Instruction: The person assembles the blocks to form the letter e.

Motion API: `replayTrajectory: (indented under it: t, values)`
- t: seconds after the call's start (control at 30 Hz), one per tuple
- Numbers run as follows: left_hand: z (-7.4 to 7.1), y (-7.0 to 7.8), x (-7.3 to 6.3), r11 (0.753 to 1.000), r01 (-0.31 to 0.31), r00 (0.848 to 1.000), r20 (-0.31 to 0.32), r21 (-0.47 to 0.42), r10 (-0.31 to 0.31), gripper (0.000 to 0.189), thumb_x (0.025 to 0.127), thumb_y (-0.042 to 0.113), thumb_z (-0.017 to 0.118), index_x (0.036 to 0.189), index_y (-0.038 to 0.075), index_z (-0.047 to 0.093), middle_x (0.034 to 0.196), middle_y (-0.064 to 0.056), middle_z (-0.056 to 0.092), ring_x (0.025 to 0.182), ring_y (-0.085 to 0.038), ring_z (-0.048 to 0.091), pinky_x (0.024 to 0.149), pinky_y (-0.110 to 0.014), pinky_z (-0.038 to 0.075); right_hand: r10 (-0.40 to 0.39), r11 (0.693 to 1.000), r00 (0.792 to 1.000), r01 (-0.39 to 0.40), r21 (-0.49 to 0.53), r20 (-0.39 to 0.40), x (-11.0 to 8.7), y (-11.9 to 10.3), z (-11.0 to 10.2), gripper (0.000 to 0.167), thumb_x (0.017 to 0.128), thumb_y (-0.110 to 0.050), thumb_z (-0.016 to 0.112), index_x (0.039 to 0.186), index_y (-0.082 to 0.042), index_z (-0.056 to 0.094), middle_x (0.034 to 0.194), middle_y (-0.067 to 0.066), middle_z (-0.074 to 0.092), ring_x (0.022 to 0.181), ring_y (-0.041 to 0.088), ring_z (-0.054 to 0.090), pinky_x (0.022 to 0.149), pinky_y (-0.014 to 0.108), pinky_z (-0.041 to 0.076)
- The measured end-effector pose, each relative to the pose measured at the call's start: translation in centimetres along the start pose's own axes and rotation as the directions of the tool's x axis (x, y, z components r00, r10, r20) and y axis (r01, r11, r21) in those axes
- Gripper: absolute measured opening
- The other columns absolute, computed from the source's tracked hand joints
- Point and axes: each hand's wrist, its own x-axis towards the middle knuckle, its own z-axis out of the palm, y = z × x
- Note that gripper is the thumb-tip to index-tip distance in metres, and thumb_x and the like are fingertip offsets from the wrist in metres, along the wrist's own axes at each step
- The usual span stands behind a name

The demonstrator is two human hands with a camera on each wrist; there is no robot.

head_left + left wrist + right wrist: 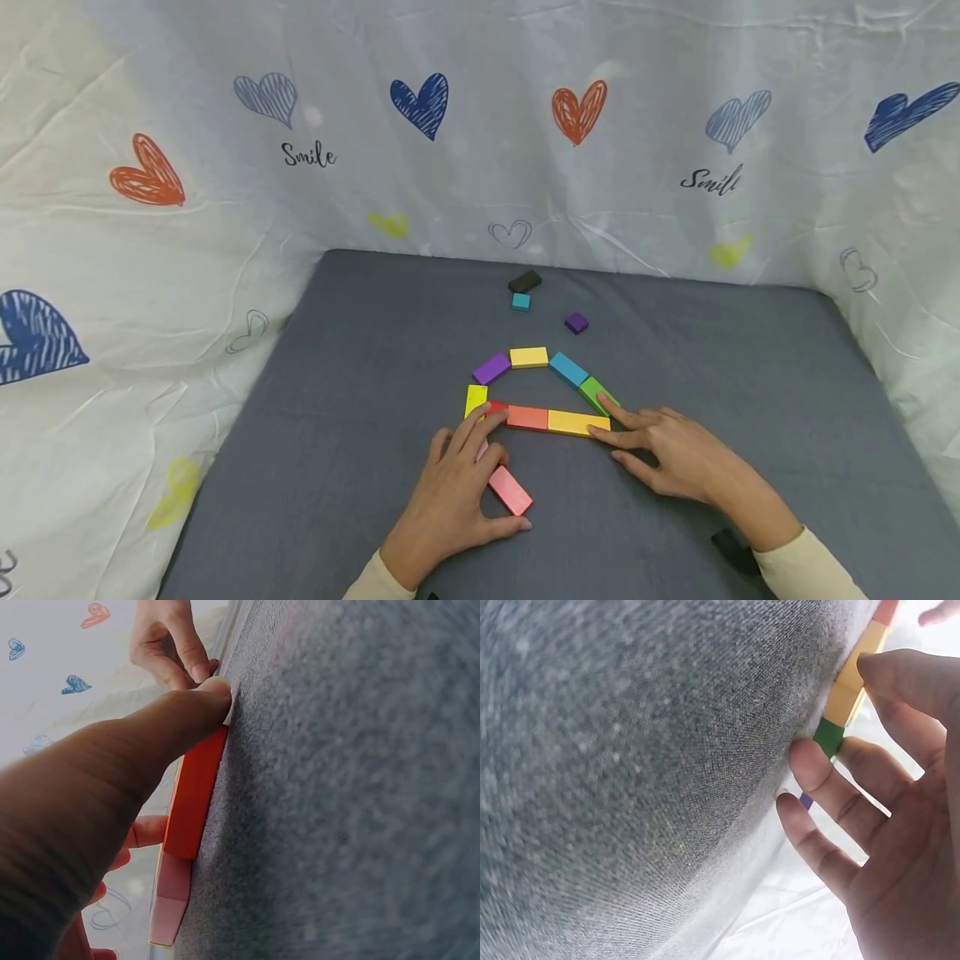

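Observation:
Long wooden blocks form a loop on the grey cloth in the head view. My left hand point(457, 492) spans a salmon-pink block point(511, 491), thumb at its near end and a bent finger at its far end. Its other fingers reach over a red block point(497, 407) beside a bright yellow block point(476, 398), partly covering a light pink block point(169, 900). My right hand point(667, 450) extends its fingers, touching the green block point(595, 392) and the end of the orange-yellow block point(573, 422). A coral block point(527, 417) lies between the red and orange-yellow ones.
Purple point(492, 368), pale yellow point(528, 357) and blue point(567, 369) blocks make the loop's far side. Farther back lie a black block point(525, 282), a small teal block point(521, 302) and a small dark purple block point(577, 322). A heart-printed curtain point(480, 167) borders the table.

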Motion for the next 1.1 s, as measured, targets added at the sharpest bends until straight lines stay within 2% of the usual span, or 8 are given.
replayTrajectory:
  t: [0.2, 0.47, 0.57, 0.67, 0.8, 0.93, 1.1]
  values:
    - [0.0, -0.2, 0.1, 1.0, -0.018, 1.0, -0.011, 0.0, 0.018, 0.066, 0.069, 0.087, 0.076, 0.098, 0.032, 0.056, 0.169, 0.007, 0.031, 0.161, -0.018, 0.012, 0.108, -0.059, 0.035, -0.003, 1.0, 1.0, 0.003, 0.0, -0.006, 0.1, 0.0, -0.1, 0.049, 0.101, -0.033, 0.073, 0.148, -0.038, 0.06, 0.162, 0.002, 0.048, 0.098, 0.004, 0.064, 0.092, 0.047, 0.055]
    - [0.0, -0.2, 0.3, 1.0, 0.0, 0.999, 0.036, -0.01, 0.001, 0.064, 0.069, 0.088, 0.074, 0.1, 0.035, 0.056, 0.169, 0.008, 0.03, 0.16, -0.019, 0.012, 0.11, -0.064, 0.033, 0.004, 1.0, 1.0, -0.004, -0.007, 0.006, 0.1, 0.1, -0.1, 0.05, 0.101, -0.034, 0.072, 0.149, -0.039, 0.059, 0.162, 0.001, 0.048, 0.094, 0.003, 0.062, 0.092, 0.047, 0.054]
    - [-0.2, -0.4, 0.2, 0.999, -0.008, 0.999, 0.047, -0.051, 0.01, 0.064, 0.07, 0.089, 0.074, 0.102, 0.035, 0.057, 0.169, 0.008, 0.03, 0.16, -0.021, 0.013, 0.11, -0.065, 0.032, 0.003, 1.0, 1.0, -0.003, -0.005, 0.007, 0.1, 0.1, -0.1, 0.05, 0.101, -0.034, 0.072, 0.149, -0.039, 0.059, 0.162, 0.001, 0.048, 0.092, 0.001, 0.06, 0.091, 0.047, 0.054]
    - [-0.6, -0.7, 0.0, 0.991, -0.031, 0.998, 0.046, -0.127, 0.037, 0.061, 0.071, 0.082, 0.08, 0.106, 0.036, 0.061, 0.168, 0.01, 0.031, 0.16, -0.022, 0.017, 0.111, -0.065, 0.029, 0.003, 1.0, 1.0, -0.003, -0.003, 0.011, 0.2, 0.2, -0.2, 0.05, 0.101, -0.034, 0.072, 0.149, -0.039, 0.059, 0.162, 0.001, 0.048, 0.091, 0.001, 0.06, 0.091, 0.047, 0.054]
    - [-1.2, -1.3, -0.2, 0.978, -0.081, 0.996, 0.025, -0.19, 0.088, 0.044, 0.076, 0.063, 0.086, 0.108, 0.038, 0.068, 0.166, 0.012, 0.034, 0.159, -0.02, 0.018, 0.111, -0.06, 0.027, 0.004, 1.0, 1.0, -0.004, -0.006, 0.016, 0.1, 0.2, -0.2, 0.05, 0.101, -0.033, 0.072, 0.149, -0.039, 0.058, 0.163, 0.001, 0.047, 0.094, 0.003, 0.061, 0.09, 0.047, 0.054]
    - [-1.6, -1.6, -0.2, 0.978, -0.12, 0.992, 0.012, -0.172, 0.124, 0.03, 0.08, 0.055, 0.085, 0.104, 0.04, 0.073, 0.163, 0.012, 0.04, 0.158, -0.017, 0.019, 0.109, -0.056, 0.027, 0.006, 1.0, 1.0, -0.006, 0.002, 0.023, 0.0, 0.1, -0.1, 0.051, 0.101, -0.033, 0.072, 0.149, -0.039, 0.058, 0.163, 0.001, 0.048, 0.091, 0.001, 0.059, 0.091, 0.047, 0.054]
    - [-1.7, -1.6, -0.2, 0.981, -0.128, 0.991, 0.031, -0.147, 0.134, 0.027, 0.081, 0.053, 0.084, 0.105, 0.041, 0.075, 0.16, 0.015, 0.042, 0.157, -0.017, 0.021, 0.108, -0.055, 0.028, 0.011, 1.0, 1.0, -0.012, 0.01, 0.028, 0.1, 0.1, -0.1, 0.051, 0.101, -0.034, 0.072, 0.15, -0.039, 0.058, 0.162, 0.001, 0.048, 0.092, 0.001, 0.06, 0.092, 0.048, 0.055]
